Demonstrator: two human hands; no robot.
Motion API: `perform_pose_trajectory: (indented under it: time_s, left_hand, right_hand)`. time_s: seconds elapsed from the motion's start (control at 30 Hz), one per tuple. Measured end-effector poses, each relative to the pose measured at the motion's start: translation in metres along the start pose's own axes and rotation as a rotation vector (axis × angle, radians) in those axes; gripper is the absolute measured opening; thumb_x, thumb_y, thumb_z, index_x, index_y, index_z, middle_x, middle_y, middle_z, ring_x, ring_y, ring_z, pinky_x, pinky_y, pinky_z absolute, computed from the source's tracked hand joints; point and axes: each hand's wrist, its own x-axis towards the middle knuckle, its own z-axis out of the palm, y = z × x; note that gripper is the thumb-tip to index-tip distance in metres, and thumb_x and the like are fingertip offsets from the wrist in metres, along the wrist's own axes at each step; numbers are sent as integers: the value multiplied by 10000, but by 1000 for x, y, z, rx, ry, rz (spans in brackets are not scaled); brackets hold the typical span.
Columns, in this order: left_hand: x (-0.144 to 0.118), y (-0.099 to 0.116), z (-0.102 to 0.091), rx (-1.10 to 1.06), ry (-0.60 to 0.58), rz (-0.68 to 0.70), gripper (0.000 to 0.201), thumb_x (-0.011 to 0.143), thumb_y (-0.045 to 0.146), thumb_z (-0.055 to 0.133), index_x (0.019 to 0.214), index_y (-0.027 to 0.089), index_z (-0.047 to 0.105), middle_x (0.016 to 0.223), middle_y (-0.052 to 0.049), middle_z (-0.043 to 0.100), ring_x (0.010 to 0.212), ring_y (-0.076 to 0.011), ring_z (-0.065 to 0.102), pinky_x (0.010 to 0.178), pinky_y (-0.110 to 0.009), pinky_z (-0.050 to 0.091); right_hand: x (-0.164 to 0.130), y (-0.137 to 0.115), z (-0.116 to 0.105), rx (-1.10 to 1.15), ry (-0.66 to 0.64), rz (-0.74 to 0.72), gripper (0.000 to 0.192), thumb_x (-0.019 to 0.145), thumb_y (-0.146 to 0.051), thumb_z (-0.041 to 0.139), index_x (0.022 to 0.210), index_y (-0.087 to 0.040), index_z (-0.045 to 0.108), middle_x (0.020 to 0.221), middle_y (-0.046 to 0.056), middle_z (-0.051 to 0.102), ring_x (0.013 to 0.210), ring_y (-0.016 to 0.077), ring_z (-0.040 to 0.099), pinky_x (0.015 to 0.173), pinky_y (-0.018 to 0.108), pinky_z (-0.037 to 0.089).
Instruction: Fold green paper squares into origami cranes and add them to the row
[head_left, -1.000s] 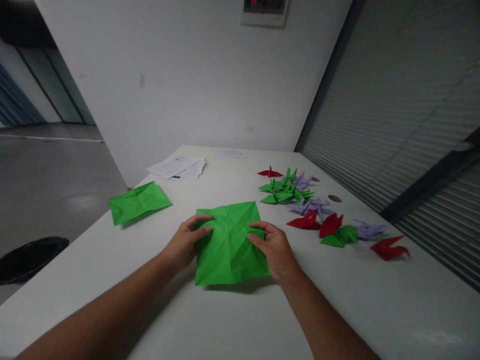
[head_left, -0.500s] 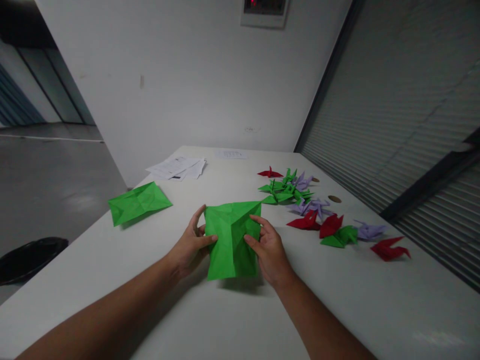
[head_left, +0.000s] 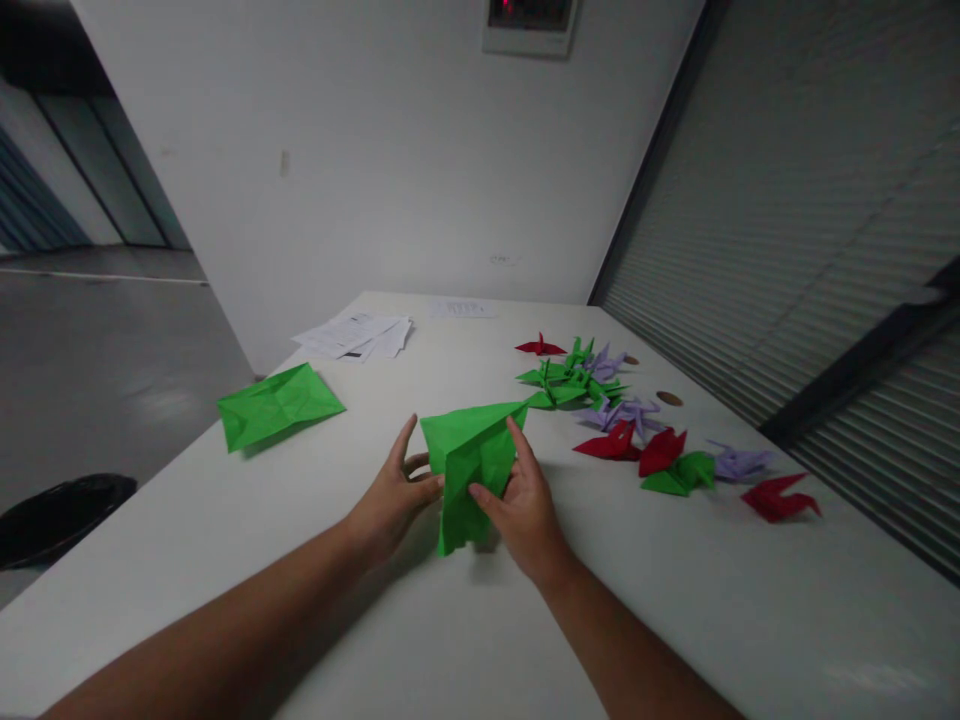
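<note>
A creased green paper sheet [head_left: 471, 455] stands partly collapsed above the white table [head_left: 420, 640], its sides pushed toward each other. My left hand [head_left: 394, 498] pinches its left side with thumb and fingers. My right hand [head_left: 519, 505] presses its right side, thumb on the front face. The sheet's lower corner touches the table between my hands.
A second green sheet [head_left: 276, 403] lies flat at the left edge. White printed papers [head_left: 356, 334] sit at the far left. Several folded cranes in green [head_left: 564, 382], red [head_left: 780, 496] and lilac [head_left: 739, 460] spread along the right. A black object [head_left: 64, 515] lies on the floor.
The green sheet lay flat a second ago; both hands have pushed its sides inward, so it has folded up into a narrower, raised shape. My hands have moved closer together.
</note>
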Motion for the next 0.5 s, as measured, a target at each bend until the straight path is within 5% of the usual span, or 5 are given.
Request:
perform_pose_trajectory:
  time_s: [0.1, 0.23, 0.5]
  left_hand:
    - [2, -4, -2, 76, -9, 24, 1004, 691, 192, 901, 1550, 354, 406, 1500, -162, 489, 1200, -315, 647, 949, -426, 567]
    - [1, -1, -1, 68, -45, 62, 592, 781, 324, 834, 1338, 225, 658, 1364, -149, 620, 1165, -307, 653, 933, -397, 547]
    - [-4, 0, -5, 319, -143, 275, 541, 802, 286, 816, 1309, 249, 633, 997, -51, 723, 875, -197, 661, 734, -283, 509]
  right_hand:
    - [-3, 4, 0, -113, -3, -74, 997, 830, -308, 807, 1634, -310, 218, 1553, 117, 515, 1334, 290, 598, 1118, 493, 499]
    - [-6, 4, -5, -355, 55, -150, 979, 845, -317, 786, 1641, -275, 219, 1568, 108, 500, 1369, 294, 565, 1140, 476, 475]
    - [-10, -5, -6, -495, 72, -142, 904, 813, -235, 811, 1597, -270, 364, 1474, 100, 602, 1326, 311, 600, 1149, 468, 459]
